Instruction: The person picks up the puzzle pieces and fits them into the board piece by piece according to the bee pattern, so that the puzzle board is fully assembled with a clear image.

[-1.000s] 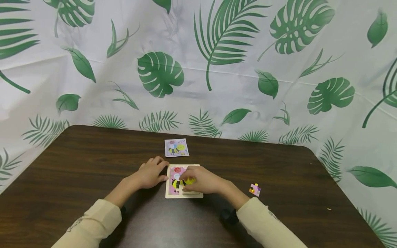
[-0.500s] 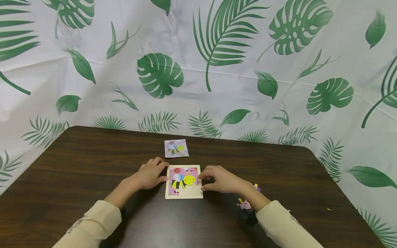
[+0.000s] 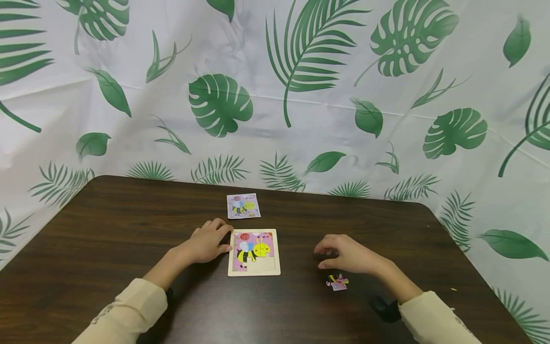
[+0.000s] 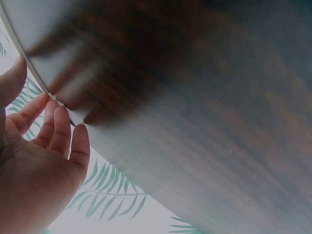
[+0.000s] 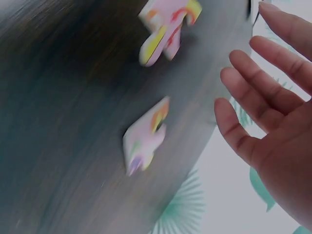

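A square wooden puzzle tray (image 3: 254, 274) shows a mostly assembled bee picture, with bare wood at its lower right. My left hand (image 3: 208, 242) rests against the tray's left edge, thumb and fingertips touching the rim. To the right, my right hand (image 3: 350, 254) hovers above the table with loosely bent fingers and nothing between them. Just below it lies a pink puzzle piece (image 3: 337, 282) with yellow and black markings. Two loose pieces appear in the right wrist view: one piece (image 5: 170, 29) at the top and another pink piece (image 5: 144, 139) lower down, which the hand hides in the head view.
A printed bee picture card (image 3: 243, 206) lies behind the tray. The dark wooden table (image 3: 129, 220) ends at a leaf-print cloth (image 3: 309, 143) hanging at the back. A tiny yellowish scrap (image 3: 453, 289) lies at the right.
My right hand has left the puzzle tray and moved right to the loose pieces. A yellow bee-head piece now shows in the tray where the hand was. My left hand has stayed put.
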`<state>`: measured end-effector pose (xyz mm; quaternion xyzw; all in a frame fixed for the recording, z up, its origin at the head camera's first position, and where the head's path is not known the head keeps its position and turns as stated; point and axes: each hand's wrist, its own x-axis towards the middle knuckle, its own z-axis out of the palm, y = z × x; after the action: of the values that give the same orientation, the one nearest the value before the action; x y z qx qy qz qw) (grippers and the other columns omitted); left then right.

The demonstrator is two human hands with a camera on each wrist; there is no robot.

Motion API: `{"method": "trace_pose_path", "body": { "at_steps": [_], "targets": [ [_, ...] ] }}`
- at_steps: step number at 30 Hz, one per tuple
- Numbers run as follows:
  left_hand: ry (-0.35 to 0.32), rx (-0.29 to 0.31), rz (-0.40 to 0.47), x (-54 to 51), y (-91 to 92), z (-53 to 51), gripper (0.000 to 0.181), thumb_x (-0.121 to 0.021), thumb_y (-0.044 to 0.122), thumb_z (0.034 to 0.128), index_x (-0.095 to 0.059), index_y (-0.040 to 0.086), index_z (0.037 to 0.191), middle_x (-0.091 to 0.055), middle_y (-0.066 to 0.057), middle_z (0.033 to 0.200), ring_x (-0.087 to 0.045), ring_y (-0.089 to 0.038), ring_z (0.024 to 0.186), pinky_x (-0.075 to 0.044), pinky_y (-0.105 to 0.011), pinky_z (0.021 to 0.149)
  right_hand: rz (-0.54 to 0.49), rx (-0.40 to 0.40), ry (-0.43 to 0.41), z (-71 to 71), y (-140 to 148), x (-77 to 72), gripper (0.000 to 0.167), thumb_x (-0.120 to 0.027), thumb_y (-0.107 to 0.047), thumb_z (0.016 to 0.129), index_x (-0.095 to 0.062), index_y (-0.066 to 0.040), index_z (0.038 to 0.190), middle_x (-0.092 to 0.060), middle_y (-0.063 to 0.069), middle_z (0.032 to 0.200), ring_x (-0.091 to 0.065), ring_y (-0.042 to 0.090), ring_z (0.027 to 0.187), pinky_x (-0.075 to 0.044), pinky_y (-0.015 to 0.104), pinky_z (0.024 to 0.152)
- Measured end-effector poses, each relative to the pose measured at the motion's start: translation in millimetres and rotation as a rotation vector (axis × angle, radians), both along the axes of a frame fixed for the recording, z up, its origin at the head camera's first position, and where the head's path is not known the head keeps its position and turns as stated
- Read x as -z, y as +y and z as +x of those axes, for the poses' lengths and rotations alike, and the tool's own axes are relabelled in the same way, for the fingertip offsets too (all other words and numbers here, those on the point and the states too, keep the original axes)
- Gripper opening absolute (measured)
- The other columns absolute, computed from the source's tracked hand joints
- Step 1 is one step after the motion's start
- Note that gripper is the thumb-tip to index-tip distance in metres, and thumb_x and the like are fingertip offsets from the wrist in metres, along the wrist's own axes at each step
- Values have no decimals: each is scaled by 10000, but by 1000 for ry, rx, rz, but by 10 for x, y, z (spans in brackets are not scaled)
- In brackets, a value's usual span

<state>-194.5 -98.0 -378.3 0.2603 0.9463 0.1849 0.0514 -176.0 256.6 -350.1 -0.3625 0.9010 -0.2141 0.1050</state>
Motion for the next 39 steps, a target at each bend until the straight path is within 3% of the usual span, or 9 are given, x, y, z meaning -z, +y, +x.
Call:
{"method": "trace_pose_path", "body": {
  "at_steps": [11,18,24,39],
  "targets": [
    [-7,-5,-7,-14,5,7,412,-610,219,883,-507,18,1229,-455,-174,1174,-424,-365,1090,-360,-523,811,-4,41,-73,187,326,1,187,-731,-176,774,-650,-92,921,-567,-35,887,-500,114,735,-441,249,641],
    [-7,-9,-9,-21,5,20,414,-611,221,882,-508,20,1229,-456,-171,1172,-429,-359,1081,-362,-519,807,6,45,-98,287,414,79,209,-719,-272,787,-634,-160,943,-522,-84,930,-491,99,792,-442,282,690],
    [-17,-8,-10,-51,11,37,408,-608,223,884,-509,27,1228,-455,-172,1176,-428,-359,1087,-363,-523,814,-39,35,-31,352,442,151,230,-704,-337,788,-601,-192,935,-495,-88,954,-514,121,839,-454,298,721],
    [-11,-14,-19,-30,20,12,416,-601,223,890,-501,19,1238,-448,-181,1190,-414,-377,1115,-354,-538,834,-51,3,100,373,430,251,174,-694,-239,810,-557,-189,907,-471,-99,937,-475,65,812,-428,263,687]
  ]
}}
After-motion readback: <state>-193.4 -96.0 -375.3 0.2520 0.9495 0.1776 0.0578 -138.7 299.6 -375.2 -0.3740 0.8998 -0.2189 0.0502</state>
